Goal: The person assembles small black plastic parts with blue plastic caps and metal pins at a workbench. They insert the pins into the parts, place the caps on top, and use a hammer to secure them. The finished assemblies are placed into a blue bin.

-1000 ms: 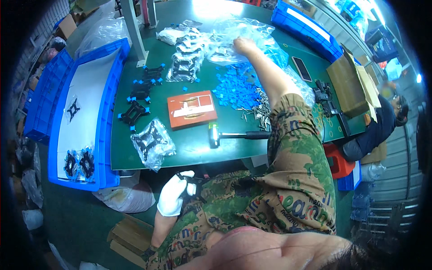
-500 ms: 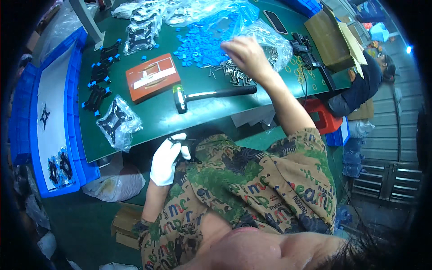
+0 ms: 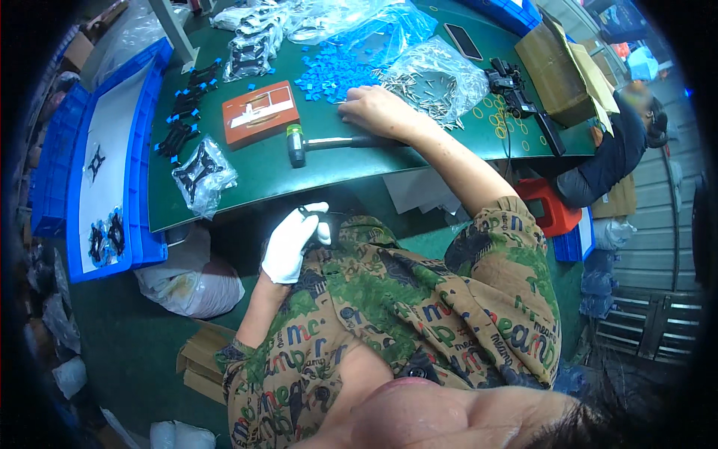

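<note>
My left hand (image 3: 292, 243), in a white glove, is closed at the front of my body below the table edge. A small black part (image 3: 308, 213) shows between its fingers; most of it is hidden. My bare right hand (image 3: 378, 112) rests low over the table, its fingers curled down at the near side of a pile of small blue pieces (image 3: 333, 71). What its fingertips hold, if anything, is hidden. Silver screw-like pins (image 3: 430, 90) lie on clear plastic beyond it. Just below the wrist lies a hammer (image 3: 297, 146) with its dark handle partly covered.
A red-brown block (image 3: 261, 116) lies left of the hammer. Black X-shaped frames (image 3: 176, 138) with blue tips line the left side; a bagged frame (image 3: 200, 173) is nearer. Blue trays (image 3: 138, 217) stand left. A phone (image 3: 464, 41), yellow rings (image 3: 499, 120) and a cardboard box (image 3: 552, 71) are right.
My right hand has come down and left, from above the pins to the near edge of the blue pieces. The left hand stays closed near my body; the view has shifted slightly.
</note>
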### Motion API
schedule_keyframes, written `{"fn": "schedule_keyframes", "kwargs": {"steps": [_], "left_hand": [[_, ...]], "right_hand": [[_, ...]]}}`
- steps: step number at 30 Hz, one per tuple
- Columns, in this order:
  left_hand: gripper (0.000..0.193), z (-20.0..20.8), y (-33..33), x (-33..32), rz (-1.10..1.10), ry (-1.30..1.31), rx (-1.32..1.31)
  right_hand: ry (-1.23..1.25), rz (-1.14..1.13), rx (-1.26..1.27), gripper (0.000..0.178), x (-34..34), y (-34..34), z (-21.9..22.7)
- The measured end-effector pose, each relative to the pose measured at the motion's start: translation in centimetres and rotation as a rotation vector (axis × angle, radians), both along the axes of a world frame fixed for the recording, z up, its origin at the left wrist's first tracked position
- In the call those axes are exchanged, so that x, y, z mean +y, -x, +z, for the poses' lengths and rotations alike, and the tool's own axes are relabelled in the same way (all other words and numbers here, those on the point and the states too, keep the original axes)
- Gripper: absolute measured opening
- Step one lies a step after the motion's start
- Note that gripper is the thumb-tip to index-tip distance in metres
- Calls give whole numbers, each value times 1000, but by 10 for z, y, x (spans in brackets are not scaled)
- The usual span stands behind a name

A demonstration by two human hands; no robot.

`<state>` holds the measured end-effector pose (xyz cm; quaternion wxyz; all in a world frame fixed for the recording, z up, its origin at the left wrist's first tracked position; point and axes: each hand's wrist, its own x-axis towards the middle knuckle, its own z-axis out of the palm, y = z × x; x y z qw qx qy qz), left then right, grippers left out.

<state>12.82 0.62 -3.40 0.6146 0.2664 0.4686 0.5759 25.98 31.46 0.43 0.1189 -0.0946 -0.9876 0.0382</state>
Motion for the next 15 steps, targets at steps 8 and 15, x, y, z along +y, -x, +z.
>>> {"fn": "schedule_keyframes", "kwargs": {"steps": [8, 15], "left_hand": [[35, -11, 4, 0, 42, -9, -59], [34, -11, -3, 4, 88, -7, -58]], "right_hand": [[-109, -11, -5, 18, 4, 1, -11], [397, -75, 375, 19, -30, -12, 14]]}}
